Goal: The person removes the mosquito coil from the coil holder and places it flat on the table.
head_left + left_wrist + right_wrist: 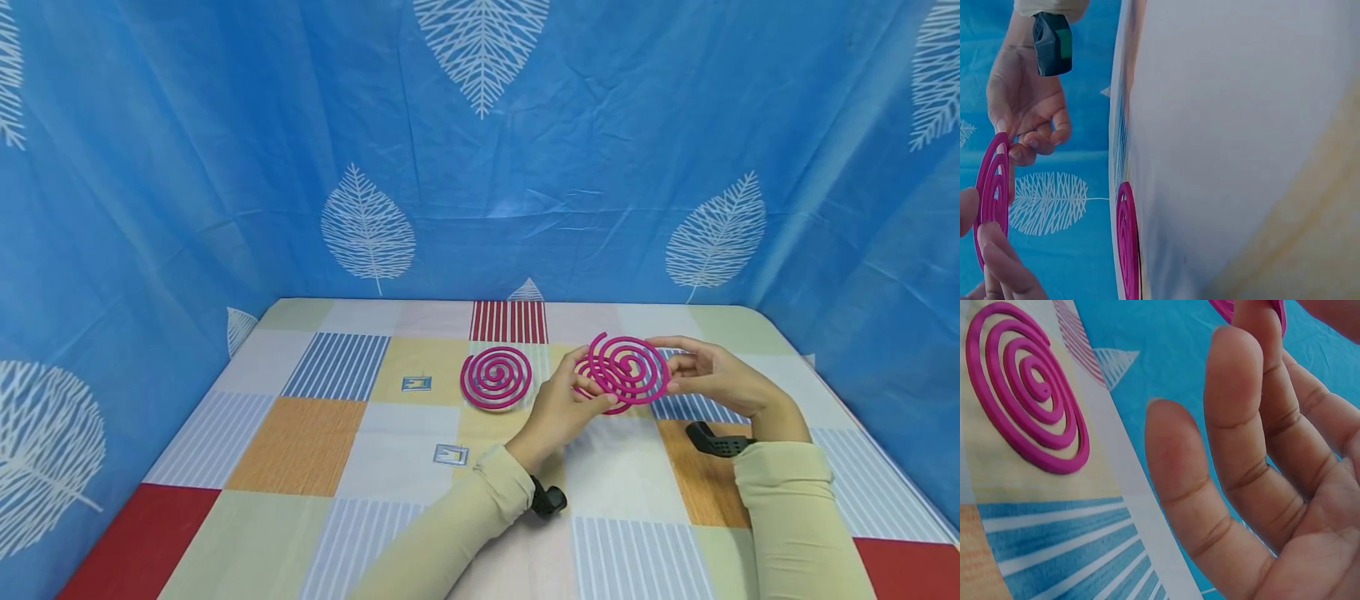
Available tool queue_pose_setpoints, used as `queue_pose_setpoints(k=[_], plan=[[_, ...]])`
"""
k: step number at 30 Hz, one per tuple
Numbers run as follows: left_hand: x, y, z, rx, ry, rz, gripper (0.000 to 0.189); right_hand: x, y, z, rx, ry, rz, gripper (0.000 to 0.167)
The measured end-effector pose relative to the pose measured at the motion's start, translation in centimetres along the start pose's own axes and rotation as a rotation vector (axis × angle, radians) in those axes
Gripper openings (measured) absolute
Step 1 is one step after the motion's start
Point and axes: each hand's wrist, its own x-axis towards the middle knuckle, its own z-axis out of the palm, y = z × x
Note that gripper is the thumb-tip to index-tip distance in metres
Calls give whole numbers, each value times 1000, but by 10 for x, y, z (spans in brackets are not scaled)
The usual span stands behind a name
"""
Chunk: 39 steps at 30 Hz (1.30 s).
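Note:
A magenta mosquito coil (628,364) is held up above the table between both hands. At its lower left edge, the left hand (558,412) pinches it between thumb and fingers. The right hand (716,379) grips the right edge with thumb and index finger, its other fingers loosely bent in the left wrist view. Behind the raised coil, a second coil (1029,387) lies flat on the table, partly hidden by the left hand and the raised coil in the head view. A third coil (497,375) lies left of the left hand.
A patchwork-patterned cloth (292,446) covers the table. Blue sheeting (525,167) with white leaf prints hangs behind and on both sides. Dark wrist-worn devices, such as the one (720,442) under the right wrist, sit close above the cloth.

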Motion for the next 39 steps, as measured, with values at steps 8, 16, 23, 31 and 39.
queue_pose_setpoints(k=[8,16,23,31,39], plan=[[6,-5,8,-9,-1,0,75,-7,5,-6,-34,28,33,63],[9,-5,15,-10,-14,-17,74,-15,8,-10,-48,48,64,61],[13,-8,21,-51,-38,-35,77,-20,10,-12,-47,87,99,61],[20,-10,31,-61,-95,-96,82,-30,18,-20,-2,82,118,61],[26,-8,39,-53,-128,-126,82,-39,25,-26,12,117,170,61]])
